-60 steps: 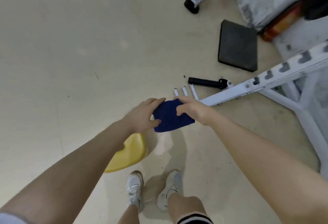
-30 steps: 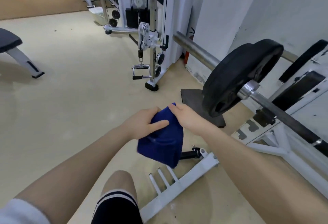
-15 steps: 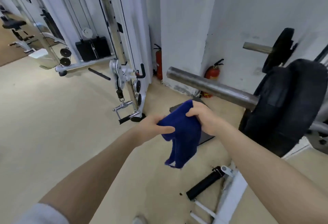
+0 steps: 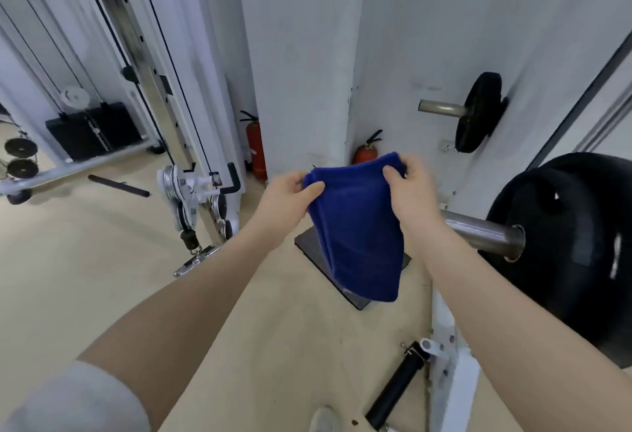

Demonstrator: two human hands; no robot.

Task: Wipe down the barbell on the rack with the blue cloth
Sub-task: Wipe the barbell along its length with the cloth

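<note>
Both hands up front | left hand (image 4: 285, 197) and right hand (image 4: 412, 189) each in a pinching grip on top corners of blue cloth (image 4: 359, 230), hung open for folding over | barbell (image 4: 482, 228) sleeve just beside, untouched, likely next

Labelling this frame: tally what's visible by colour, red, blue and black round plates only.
Red: 2, fire extinguisher by the pillar, fire extinguisher in the corner
Blue: 1, cloth, held by left hand and right hand
Black plates: 4, large, wall-side, small ones
Total: 7
</note>
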